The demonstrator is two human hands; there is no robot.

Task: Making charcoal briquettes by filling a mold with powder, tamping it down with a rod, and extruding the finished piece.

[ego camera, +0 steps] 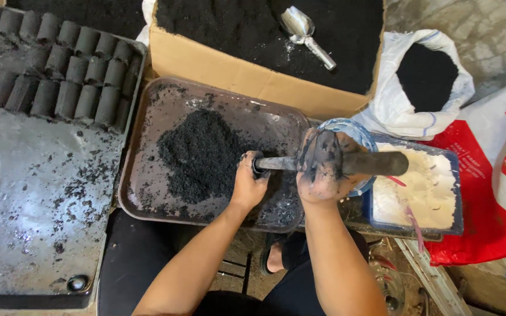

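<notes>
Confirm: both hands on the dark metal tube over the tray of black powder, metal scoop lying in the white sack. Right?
Not quite. The head view shows the metal scoop lying in the cardboard box, not the white sack. Left hand and right hand do hold the tube over the tray.

The right hand (323, 169) hides the metal rod's (279, 163) middle; the red bag (487, 193) beyond it is cut off.

Red-white bag (487, 193) right; cardboard box (235, 73) above.

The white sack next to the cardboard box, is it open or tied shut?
Open. The white sack has its top rolled down, and black powder shows inside its wide mouth.
</notes>
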